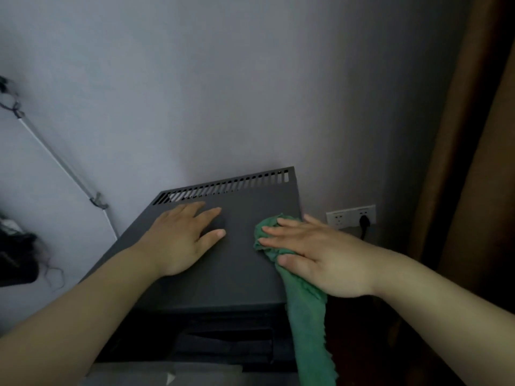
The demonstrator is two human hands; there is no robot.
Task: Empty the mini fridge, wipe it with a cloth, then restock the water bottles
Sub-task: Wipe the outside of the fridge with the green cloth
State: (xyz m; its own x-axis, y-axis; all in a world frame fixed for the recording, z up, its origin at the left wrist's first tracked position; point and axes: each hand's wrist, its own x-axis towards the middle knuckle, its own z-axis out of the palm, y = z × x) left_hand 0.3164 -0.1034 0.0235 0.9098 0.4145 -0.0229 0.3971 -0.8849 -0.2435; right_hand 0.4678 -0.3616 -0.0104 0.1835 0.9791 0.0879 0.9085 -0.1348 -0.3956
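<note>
The dark grey mini fridge [237, 263] stands against the wall, and I look down on its flat top with a row of vent slots along the back edge. My left hand [182, 240] rests flat on the top's left half, fingers straight. My right hand [317, 254] presses a green cloth [306, 316] onto the top's right edge with straight fingers. The cloth's long tail hangs down over the fridge's front right corner. No water bottles are in view.
A white wall socket [351, 215] with a black plug sits low on the wall right of the fridge. A brown curtain [473, 135] hangs at the far right. A thin cable [64, 162] runs diagonally down the left wall, near dark objects [16, 260].
</note>
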